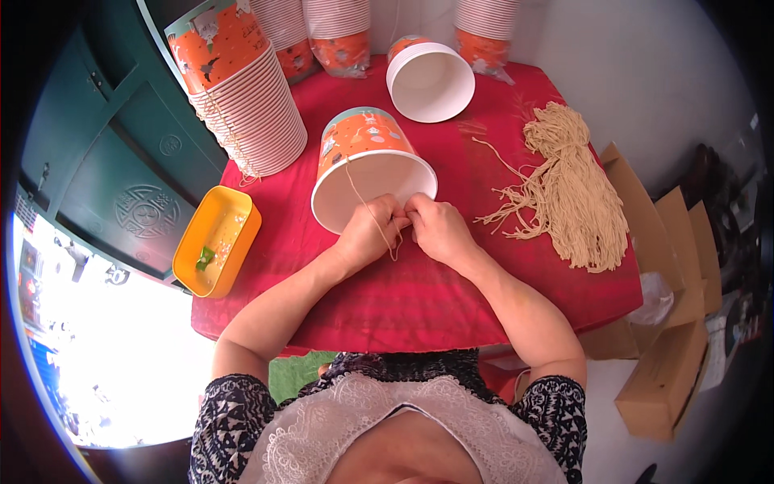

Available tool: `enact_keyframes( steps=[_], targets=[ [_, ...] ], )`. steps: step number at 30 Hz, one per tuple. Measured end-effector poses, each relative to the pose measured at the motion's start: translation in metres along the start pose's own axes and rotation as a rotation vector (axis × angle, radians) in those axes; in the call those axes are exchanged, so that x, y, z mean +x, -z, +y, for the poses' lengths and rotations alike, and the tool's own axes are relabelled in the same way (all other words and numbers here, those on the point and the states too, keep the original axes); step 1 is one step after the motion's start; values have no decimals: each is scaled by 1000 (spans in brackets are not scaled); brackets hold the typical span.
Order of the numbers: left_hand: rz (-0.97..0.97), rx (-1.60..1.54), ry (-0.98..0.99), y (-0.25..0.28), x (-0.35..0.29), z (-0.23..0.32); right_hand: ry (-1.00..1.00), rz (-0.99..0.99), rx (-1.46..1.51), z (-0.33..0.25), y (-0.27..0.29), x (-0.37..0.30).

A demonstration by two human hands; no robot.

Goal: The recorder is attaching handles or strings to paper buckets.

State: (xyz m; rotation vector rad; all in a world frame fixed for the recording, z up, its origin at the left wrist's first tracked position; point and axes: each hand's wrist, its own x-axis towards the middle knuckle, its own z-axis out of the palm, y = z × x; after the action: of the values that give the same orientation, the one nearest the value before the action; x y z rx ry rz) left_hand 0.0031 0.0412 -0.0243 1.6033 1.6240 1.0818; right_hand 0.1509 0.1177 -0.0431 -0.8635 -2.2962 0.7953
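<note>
The orange paper bucket (383, 165) is laid on the red cloth (403, 315), mouth turned near. At its near rim the left hand (370, 231) and right hand (441, 230) are held together, fingers curled inward (whether the beige cord (353, 184) is pinched cannot be told).

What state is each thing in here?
Left hand: pinched at string
Right hand: pinched, meeting left hand
String: slack
Near bucket: tipped, mouth toward person
Far bucket: also tipped
Tall stack: nested
Back stacks: nested, bagged
Yellow tray: uncovered, bits inside
String bundle: loose ends splayed
</note>
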Motion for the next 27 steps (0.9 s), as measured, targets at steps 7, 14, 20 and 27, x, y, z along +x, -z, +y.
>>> enact_keyframes(
  steps=[7, 14, 20, 27],
  targets=[
    [110, 467, -410, 0, 9, -13, 57, -12, -89, 2, 0, 0],
    [-163, -92, 142, 19, 11, 9, 29, -63, -52, 1, 4, 1],
    [-127, -321, 281, 22, 8, 11, -14, -94, 19, 0, 6, -1],
    [-64, -396, 267, 17, 8, -4, 29, -65, 74, -5, 7, -5]
  ],
)
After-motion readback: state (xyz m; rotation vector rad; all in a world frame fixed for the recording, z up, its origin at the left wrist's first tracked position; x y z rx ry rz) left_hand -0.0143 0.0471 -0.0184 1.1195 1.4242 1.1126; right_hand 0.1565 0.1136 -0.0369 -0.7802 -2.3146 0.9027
